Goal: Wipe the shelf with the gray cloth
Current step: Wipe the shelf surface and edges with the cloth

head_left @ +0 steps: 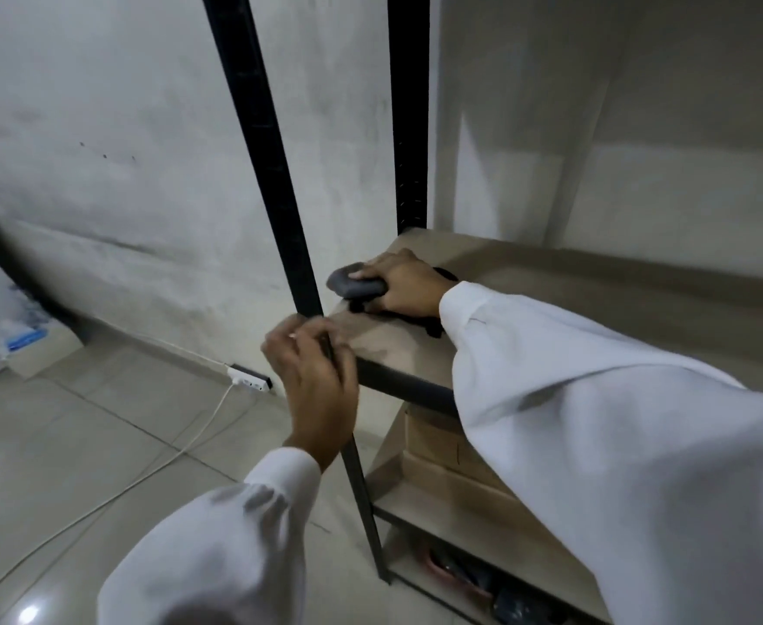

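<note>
Indoors, wooden shelf against white wall.

The right hand sits on the shelf near its left end, pressing the cloth, which bunches out to the hand's left. Just in front of it, at the shelf's near-left corner, the left hand is at the front post; the rear post rises behind the right hand, against the wall. Below the shelf, a box rests on a lower board (more things lie under that, too blurred to tell). Left of the unit, on the floor, a power strip lies by the wall, its cable trailing toward the viewer
</note>
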